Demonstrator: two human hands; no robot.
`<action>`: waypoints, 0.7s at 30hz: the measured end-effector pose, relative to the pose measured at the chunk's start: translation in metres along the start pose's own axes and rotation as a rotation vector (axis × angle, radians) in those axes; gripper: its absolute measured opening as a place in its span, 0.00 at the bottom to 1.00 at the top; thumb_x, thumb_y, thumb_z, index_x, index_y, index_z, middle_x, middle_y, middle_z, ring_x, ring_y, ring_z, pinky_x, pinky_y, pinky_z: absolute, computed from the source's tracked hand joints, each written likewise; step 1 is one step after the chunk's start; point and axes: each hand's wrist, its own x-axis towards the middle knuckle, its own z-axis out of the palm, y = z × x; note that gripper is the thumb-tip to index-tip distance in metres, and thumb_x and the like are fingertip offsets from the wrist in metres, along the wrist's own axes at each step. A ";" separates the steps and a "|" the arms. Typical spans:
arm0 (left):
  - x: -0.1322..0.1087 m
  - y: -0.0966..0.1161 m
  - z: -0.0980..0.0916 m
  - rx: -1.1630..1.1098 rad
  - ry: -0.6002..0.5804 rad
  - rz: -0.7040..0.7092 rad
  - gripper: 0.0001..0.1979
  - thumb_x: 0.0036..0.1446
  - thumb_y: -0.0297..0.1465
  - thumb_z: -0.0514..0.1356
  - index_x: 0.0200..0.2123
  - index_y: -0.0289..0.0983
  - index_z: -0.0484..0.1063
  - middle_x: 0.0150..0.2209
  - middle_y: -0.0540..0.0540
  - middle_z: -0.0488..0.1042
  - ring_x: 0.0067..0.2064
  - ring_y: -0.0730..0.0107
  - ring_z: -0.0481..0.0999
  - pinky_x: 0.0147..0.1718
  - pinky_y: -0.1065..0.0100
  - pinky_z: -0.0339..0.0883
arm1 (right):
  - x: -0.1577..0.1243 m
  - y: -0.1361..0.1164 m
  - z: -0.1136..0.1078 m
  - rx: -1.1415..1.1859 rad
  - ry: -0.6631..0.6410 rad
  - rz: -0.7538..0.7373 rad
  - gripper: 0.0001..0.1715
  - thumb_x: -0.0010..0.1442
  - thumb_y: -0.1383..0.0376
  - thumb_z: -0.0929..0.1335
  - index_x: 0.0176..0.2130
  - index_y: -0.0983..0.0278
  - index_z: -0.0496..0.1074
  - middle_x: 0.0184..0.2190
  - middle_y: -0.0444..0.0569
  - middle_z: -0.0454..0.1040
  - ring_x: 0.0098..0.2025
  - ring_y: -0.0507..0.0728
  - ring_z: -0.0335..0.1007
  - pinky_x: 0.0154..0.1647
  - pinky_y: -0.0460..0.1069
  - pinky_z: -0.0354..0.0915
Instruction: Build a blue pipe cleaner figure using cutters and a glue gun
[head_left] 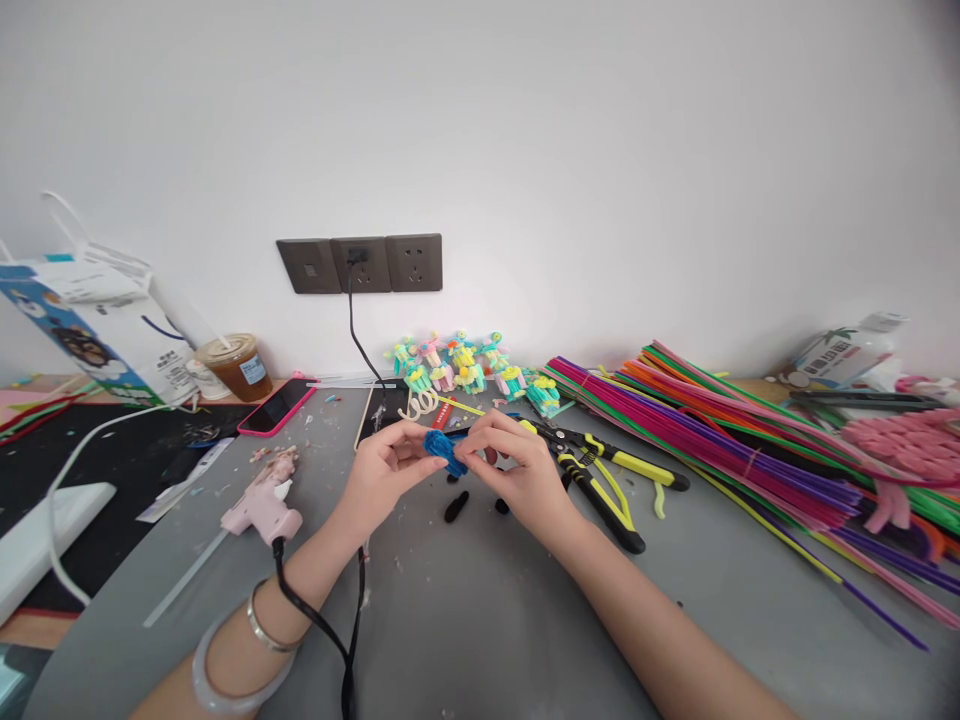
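Observation:
Between both hands, above the grey table, is a small blue bundle [444,450] that looks like coiled pipe cleaner. My left hand [386,468] pinches its left side between thumb and fingers. On its right side, the fingertips of my right hand [517,462] are closed on it, partly hiding it. Small black fuzzy pieces [456,506] lie on the table just below the hands. Close to my right hand are yellow-and-black pliers [604,495]. A pink glue gun [262,510] with a black cord rests left of my left forearm.
Several pastel pipe-cleaner figures [469,365] stand by the wall. Bundled coloured pipe cleaners [720,450] spread across the right side. At left are a pink-cased phone [277,407], a drink cup [238,368] and a paper bag [97,330]. A cord runs to the wall socket [360,265].

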 end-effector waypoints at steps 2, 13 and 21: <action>0.000 0.000 0.000 -0.006 0.006 -0.004 0.13 0.46 0.34 0.73 0.33 0.35 0.76 0.32 0.47 0.79 0.33 0.68 0.78 0.36 0.66 0.77 | 0.000 0.000 0.000 0.005 -0.003 -0.003 0.10 0.63 0.71 0.68 0.31 0.61 0.75 0.30 0.48 0.70 0.31 0.53 0.65 0.27 0.48 0.60; 0.000 0.003 -0.001 -0.024 0.014 -0.026 0.12 0.44 0.30 0.73 0.34 0.35 0.79 0.33 0.46 0.81 0.34 0.67 0.80 0.37 0.66 0.78 | 0.001 -0.001 0.000 0.005 -0.010 -0.005 0.09 0.64 0.70 0.68 0.32 0.61 0.75 0.29 0.47 0.69 0.30 0.53 0.64 0.28 0.48 0.60; 0.000 0.003 -0.003 -0.002 0.009 0.044 0.12 0.45 0.28 0.72 0.37 0.37 0.81 0.34 0.46 0.82 0.36 0.65 0.81 0.38 0.66 0.79 | -0.003 -0.005 0.002 -0.012 0.004 -0.055 0.10 0.65 0.71 0.66 0.33 0.60 0.73 0.30 0.47 0.67 0.30 0.53 0.62 0.27 0.48 0.60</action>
